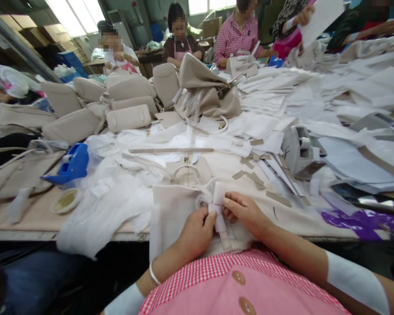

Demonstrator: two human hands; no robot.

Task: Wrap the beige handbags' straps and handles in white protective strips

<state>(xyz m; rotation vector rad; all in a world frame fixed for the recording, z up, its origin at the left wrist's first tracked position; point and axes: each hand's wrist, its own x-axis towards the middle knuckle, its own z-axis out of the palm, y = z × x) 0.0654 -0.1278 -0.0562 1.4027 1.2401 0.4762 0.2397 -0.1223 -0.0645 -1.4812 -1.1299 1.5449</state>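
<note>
A beige bag [174, 205] lies at the table's near edge, right in front of me. A narrow strap end wrapped in white foam paper [219, 210] sticks up from it. My left hand [193, 234] pinches the lower part of that wrapped strap with thumb and fingers closed. My right hand [246, 214] grips the same wrap from the right side, fingers curled onto it. Both hands touch each other at the wrap. Crumpled white packing paper [118, 197] lies just left of the bag.
A blue tape dispenser [70, 166] and a tape roll [65, 200] sit at left. Several finished beige bags [118, 105] are piled behind. White paper sheets [315, 96] cover the right side, with a grey tool [300, 151]. Other people work across the table.
</note>
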